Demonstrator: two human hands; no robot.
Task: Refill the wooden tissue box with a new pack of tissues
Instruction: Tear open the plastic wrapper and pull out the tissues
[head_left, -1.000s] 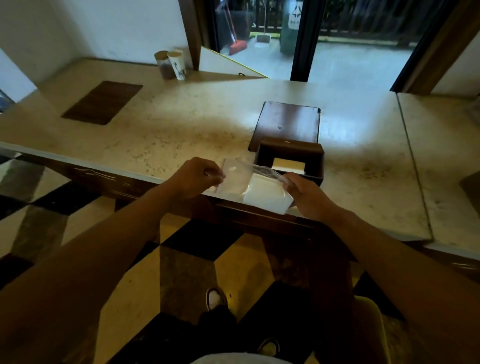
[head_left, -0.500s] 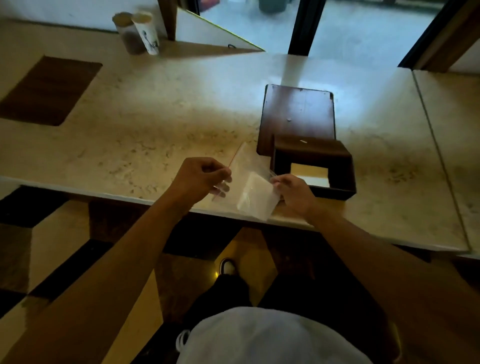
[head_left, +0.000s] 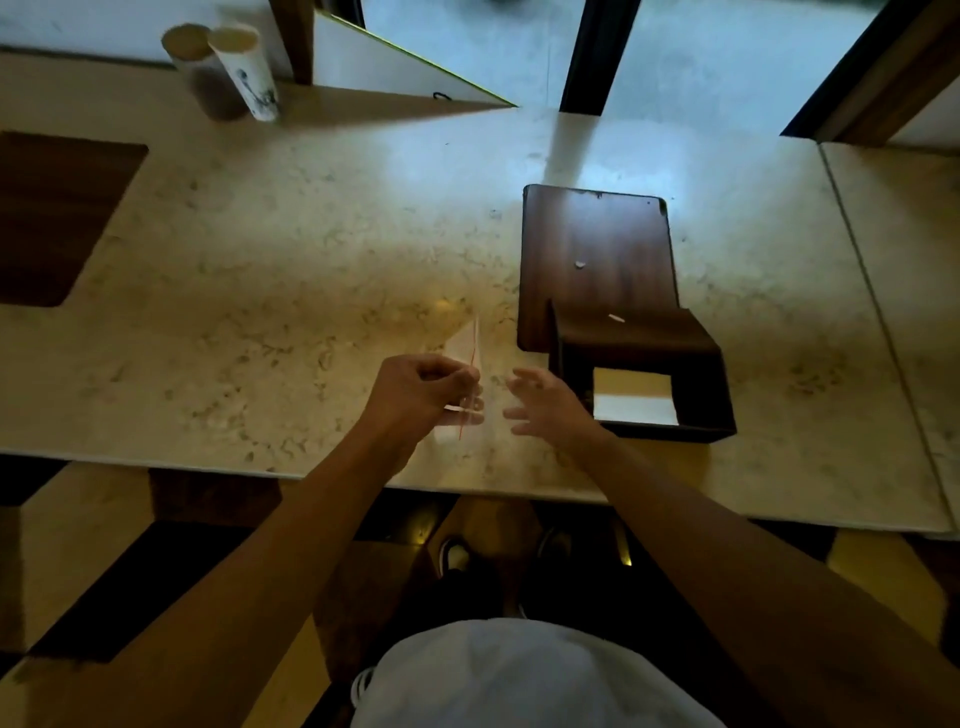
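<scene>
The dark wooden tissue box (head_left: 696, 358) stands open on the marble counter (head_left: 291, 291), with a white stack of tissues (head_left: 634, 400) showing inside it. Its flat wooden lid (head_left: 597, 254) lies just behind, touching the box. My left hand (head_left: 415, 389) pinches a clear plastic wrapper (head_left: 465, 345) with a thin red tear strip, held up on edge left of the box. The wrapper looks flat and see-through. My right hand (head_left: 550, 408) hovers between the wrapper and the box with its fingers spread, holding nothing.
Two paper cups (head_left: 244, 73) stand at the far left back of the counter. A dark wooden inlay (head_left: 52, 218) sits at the left edge. A seam (head_left: 862, 291) splits the counter on the right. The counter's near edge runs just below my hands.
My right hand has let go of the wrapper and opened. My left hand still grips the wrapper, which no longer shows a white stack inside. The view has tilted further down.
</scene>
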